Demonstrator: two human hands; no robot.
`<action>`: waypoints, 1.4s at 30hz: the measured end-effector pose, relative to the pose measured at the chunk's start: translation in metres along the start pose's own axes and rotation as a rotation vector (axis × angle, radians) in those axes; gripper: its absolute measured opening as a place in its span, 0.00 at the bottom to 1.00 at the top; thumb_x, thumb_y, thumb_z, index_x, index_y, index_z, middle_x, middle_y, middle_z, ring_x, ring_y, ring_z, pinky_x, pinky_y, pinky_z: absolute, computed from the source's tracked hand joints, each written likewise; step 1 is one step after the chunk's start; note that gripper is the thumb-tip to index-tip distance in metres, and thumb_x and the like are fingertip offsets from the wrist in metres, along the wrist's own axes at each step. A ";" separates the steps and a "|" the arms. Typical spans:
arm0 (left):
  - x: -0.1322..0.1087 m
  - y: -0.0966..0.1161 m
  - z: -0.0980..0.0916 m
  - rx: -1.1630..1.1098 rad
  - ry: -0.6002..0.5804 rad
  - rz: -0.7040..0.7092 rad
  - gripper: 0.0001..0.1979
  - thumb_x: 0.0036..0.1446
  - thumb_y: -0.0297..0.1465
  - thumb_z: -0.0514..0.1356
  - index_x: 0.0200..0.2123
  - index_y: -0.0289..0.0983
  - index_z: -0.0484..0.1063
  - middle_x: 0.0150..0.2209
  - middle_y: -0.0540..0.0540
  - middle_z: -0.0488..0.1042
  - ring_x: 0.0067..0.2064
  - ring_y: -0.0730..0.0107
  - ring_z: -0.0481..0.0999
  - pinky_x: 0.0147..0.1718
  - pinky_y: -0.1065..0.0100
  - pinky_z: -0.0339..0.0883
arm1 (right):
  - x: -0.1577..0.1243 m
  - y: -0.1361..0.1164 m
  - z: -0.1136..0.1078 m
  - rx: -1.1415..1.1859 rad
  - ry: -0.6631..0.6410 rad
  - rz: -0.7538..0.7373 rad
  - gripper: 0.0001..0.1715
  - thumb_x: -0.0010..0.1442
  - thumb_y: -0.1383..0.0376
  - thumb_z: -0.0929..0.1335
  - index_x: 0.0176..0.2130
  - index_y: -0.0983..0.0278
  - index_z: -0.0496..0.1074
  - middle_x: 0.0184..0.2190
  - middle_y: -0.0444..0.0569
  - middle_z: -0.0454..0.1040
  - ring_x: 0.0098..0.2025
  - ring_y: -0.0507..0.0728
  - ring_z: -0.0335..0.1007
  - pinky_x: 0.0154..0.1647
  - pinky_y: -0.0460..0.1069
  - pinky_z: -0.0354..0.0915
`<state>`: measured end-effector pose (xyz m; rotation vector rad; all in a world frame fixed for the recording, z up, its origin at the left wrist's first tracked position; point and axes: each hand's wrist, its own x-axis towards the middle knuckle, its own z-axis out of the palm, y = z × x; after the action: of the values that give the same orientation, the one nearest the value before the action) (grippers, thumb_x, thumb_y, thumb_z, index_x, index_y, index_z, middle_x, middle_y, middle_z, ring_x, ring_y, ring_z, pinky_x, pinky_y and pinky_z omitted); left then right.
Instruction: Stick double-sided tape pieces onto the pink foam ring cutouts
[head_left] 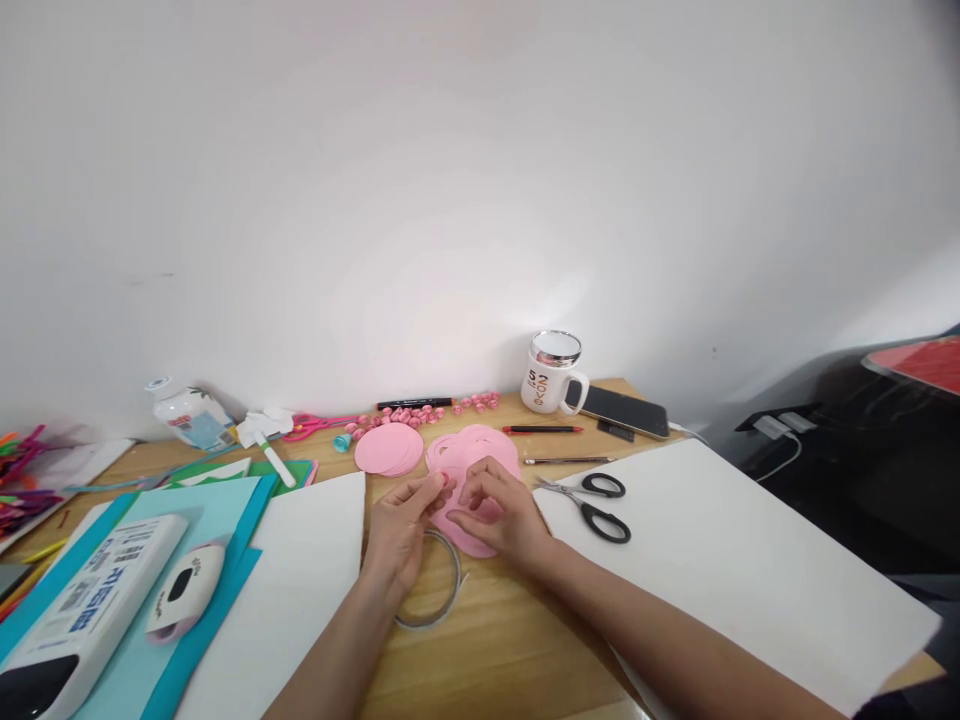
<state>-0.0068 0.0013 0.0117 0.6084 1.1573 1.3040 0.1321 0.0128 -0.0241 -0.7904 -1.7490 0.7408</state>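
Note:
My left hand (401,525) is closed in a pinch on a small pink roll (447,480), just above the pink paper pieces. Close by on the right, my right hand (504,510) has its thumb and fingers curved and apart, with nothing seen between them. Beneath both hands lie overlapping pink paper pieces (491,443), some with cut-out holes. A stack of pink paper circles (389,449) sits to their left. Several small pink rolls (416,414) are scattered behind the circles. Partly behind my left wrist, a grey ring of tape (456,590) lies on the wooden table (480,650).
Black-handled scissors (604,522) rest on white board (735,540) at right. Behind are a white mug (550,378), a phone (626,410), a red pen (543,430) and a pencil (568,461). Blue sheets (217,505), a white box (97,590) and a bottle (193,415) are at left.

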 end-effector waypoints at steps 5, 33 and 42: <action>-0.002 -0.003 0.002 -0.158 -0.056 -0.199 0.11 0.30 0.30 0.71 0.22 0.32 0.77 0.23 0.44 0.78 0.30 0.69 0.76 0.33 0.72 0.67 | -0.013 0.004 0.006 -0.310 0.029 -0.055 0.01 0.51 0.66 0.68 0.28 0.59 0.71 0.32 0.47 0.63 0.33 0.53 0.60 0.29 0.47 0.60; -0.004 -0.006 0.003 -0.050 0.011 -0.017 0.15 0.30 0.31 0.71 0.27 0.32 0.79 0.27 0.43 0.79 0.29 0.73 0.72 0.30 0.72 0.64 | 0.004 -0.002 0.002 -0.028 0.078 0.047 0.04 0.56 0.66 0.65 0.29 0.63 0.68 0.27 0.46 0.69 0.29 0.51 0.65 0.27 0.45 0.63; -0.003 -0.009 0.005 0.009 0.096 0.093 0.12 0.32 0.30 0.70 0.26 0.34 0.79 0.26 0.44 0.79 0.31 0.69 0.75 0.34 0.69 0.65 | 0.004 -0.010 0.009 0.427 0.091 0.483 0.13 0.50 0.58 0.69 0.29 0.66 0.69 0.22 0.44 0.71 0.24 0.50 0.67 0.27 0.46 0.66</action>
<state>0.0017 -0.0029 0.0061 0.6179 1.2261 1.4208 0.1212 0.0087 -0.0163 -0.9364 -1.2577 1.3271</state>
